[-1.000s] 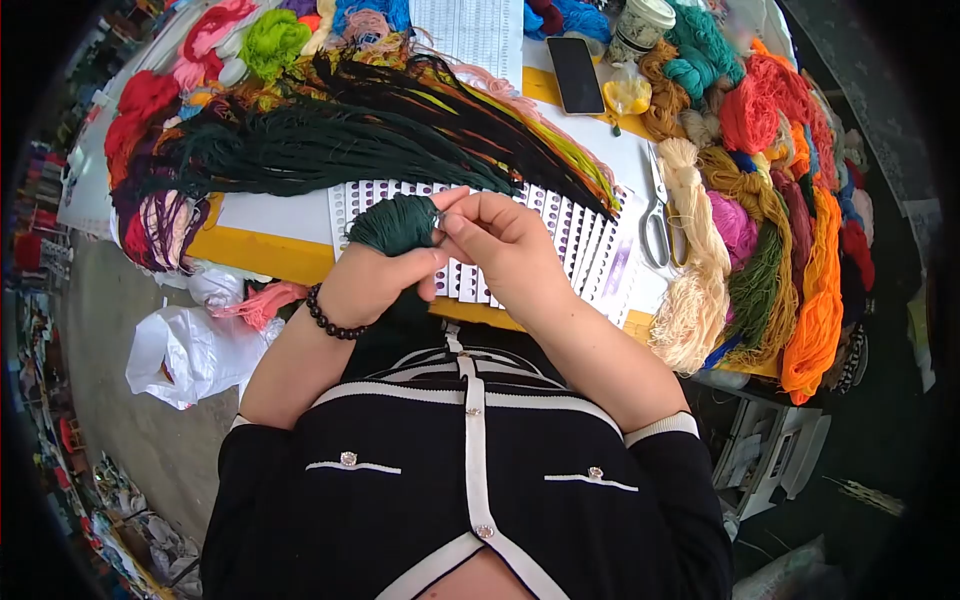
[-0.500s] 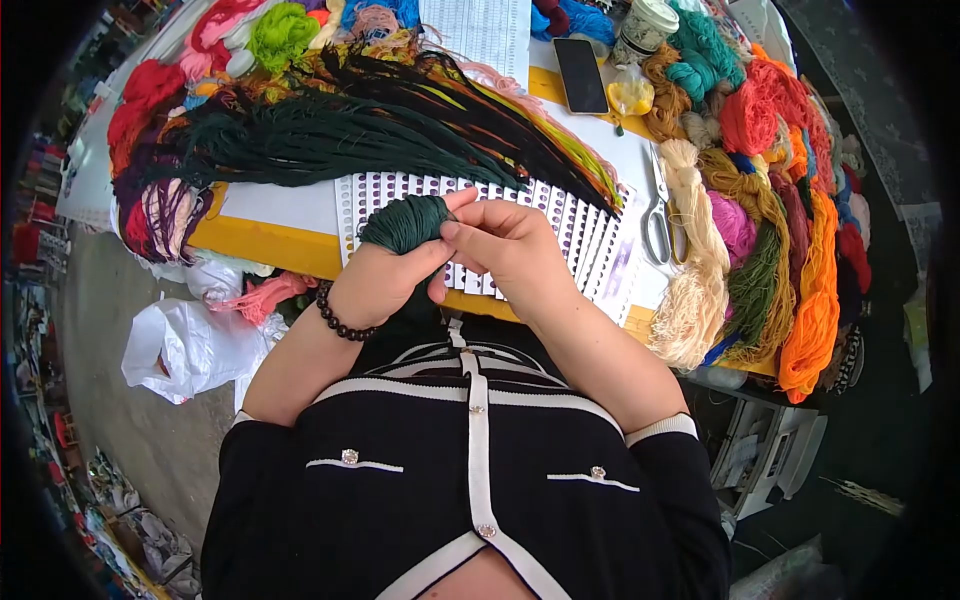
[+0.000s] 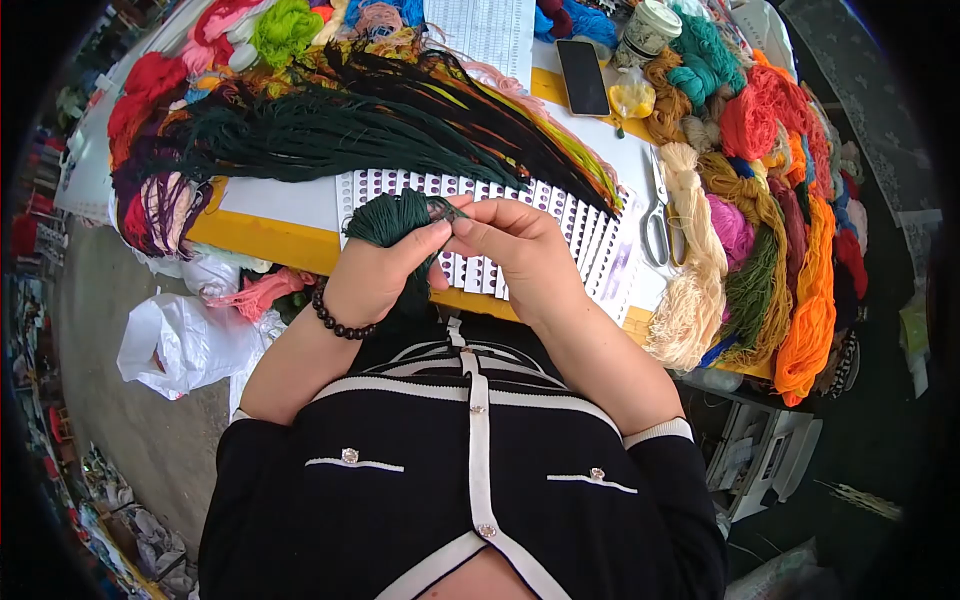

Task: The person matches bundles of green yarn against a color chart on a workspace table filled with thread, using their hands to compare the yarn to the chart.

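Note:
A dark green skein of thread (image 3: 388, 218) lies across my left hand (image 3: 385, 275), whose fingers and thumb are closed on it. Its lower part hangs down below the palm. Thumb and fingertips of my right hand (image 3: 515, 240) pinch the looped end of the skein, right beside my left thumb. Beneath both hands are white cards with rows of punched holes and purple dots (image 3: 590, 240). Just beyond them lies a long bundle of dark green threads (image 3: 340, 135), alongside black, orange and yellow threads (image 3: 480, 120).
Scissors (image 3: 656, 225) lie to the right, beside a cream skein (image 3: 685, 260) and orange yarn (image 3: 810, 300). Farther back are a phone (image 3: 582, 78), a lidded tub (image 3: 648, 32) and a printed sheet (image 3: 480, 45). A white plastic bag (image 3: 180, 340) sits at lower left.
The skein has shifted slightly left and spread looser, and its looped end now shows between my fingertips. My left thumb has moved nearer my right fingers.

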Demonstrator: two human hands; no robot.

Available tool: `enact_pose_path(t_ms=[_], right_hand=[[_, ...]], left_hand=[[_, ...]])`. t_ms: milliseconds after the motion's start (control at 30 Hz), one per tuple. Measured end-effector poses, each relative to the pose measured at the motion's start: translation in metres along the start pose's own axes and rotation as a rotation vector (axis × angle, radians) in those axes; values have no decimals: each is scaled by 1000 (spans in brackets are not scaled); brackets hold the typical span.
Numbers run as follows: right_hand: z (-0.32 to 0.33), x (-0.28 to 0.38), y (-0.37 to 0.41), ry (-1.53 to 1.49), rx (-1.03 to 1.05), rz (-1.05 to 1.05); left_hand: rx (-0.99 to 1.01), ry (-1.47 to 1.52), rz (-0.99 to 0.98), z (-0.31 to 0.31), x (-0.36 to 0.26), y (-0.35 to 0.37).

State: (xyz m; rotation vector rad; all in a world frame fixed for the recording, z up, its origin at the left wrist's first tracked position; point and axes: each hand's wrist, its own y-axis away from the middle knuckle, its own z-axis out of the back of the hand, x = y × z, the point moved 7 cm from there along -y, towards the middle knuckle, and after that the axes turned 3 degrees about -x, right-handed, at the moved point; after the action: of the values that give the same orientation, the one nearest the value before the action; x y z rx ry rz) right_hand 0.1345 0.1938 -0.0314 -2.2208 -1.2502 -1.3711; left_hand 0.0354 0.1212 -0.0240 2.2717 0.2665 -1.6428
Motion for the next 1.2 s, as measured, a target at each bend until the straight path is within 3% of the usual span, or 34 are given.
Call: enact_pose_path(t_ms=[667, 967, 1100, 1200], right_hand=[[2, -9, -2, -30, -86, -44], [4, -10, -2, -124, -151, -85], [4, -9, -3, -67, -119, -55], [4, -6, -4, 48, -104, -16]], left_hand=[[-169, -229, -131, 4, 0, -1], [-214, -92, -164, 5, 1, -1], [-214, -53, -114, 5, 3, -2], [-206, -194, -161, 4, -2, 0]])
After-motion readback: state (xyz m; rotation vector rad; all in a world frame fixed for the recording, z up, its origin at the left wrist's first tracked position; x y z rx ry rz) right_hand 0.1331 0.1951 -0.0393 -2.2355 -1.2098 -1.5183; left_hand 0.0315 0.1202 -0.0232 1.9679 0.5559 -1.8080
